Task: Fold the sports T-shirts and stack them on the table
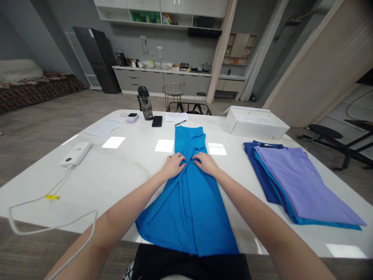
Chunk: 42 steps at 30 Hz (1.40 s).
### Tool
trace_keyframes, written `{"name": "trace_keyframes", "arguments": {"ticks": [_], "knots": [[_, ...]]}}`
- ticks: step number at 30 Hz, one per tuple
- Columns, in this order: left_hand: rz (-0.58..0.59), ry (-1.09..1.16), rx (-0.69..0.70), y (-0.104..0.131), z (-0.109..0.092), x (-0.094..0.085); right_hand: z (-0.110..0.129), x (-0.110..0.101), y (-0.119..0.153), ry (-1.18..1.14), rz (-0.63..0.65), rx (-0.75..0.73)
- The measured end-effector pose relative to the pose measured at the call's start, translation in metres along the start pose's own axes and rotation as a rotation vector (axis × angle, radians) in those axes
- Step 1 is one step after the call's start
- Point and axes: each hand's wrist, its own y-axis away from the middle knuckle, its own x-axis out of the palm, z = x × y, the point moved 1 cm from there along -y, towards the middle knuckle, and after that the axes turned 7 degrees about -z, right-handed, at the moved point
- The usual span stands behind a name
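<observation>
A pair of bright blue wide-leg trousers (204,206) lies lengthwise on the white table, waistband at the far end and wide hems over the near edge. Creases and a twisted fold run through the upper part. My left hand (174,165) is on the left edge of the cloth, its bent fingers gripping the fabric at a fold. Opposite it, my right hand (206,163) has curled fingers closed on the cloth near the right edge. Both hands are at about the same height, a short gap apart, with the fingertips partly hidden in the folds.
Folded purple trousers (294,179) top a pile of blue garments at the right. Behind stands an open white box (256,122). A water bottle (145,103), phone (157,121), pen (180,123) and papers occupy the far side. At left, a white power bank (76,154) trails a cable.
</observation>
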Motion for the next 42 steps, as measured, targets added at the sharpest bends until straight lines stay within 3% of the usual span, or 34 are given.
{"name": "trace_keyframes", "arguments": {"ticks": [6,11,18,31,37,39,42], "knots": [[0.035,-0.091,-0.08,0.051,-0.034,-0.019,0.029,0.005,0.032,-0.008,-0.062,-0.037],[0.109,-0.157,-0.175,0.086,-0.049,-0.028,0.056,0.006,0.059,-0.023,-0.066,-0.092],[0.141,-0.167,-0.205,0.125,-0.06,-0.042,0.084,0.008,0.067,-0.034,-0.002,-0.185],[0.175,-0.229,-0.193,0.196,-0.067,-0.084,0.129,-0.009,0.082,-0.05,0.13,-0.389],[0.029,-0.052,-0.091,0.209,-0.117,-0.11,0.119,-0.033,0.101,-0.069,0.071,-0.329],[0.023,0.024,-0.042,0.207,-0.138,-0.108,0.11,-0.043,0.11,-0.113,0.032,-0.291],[0.085,0.161,0.029,0.201,-0.16,-0.089,0.094,-0.051,0.126,-0.148,0.021,-0.222]]}}
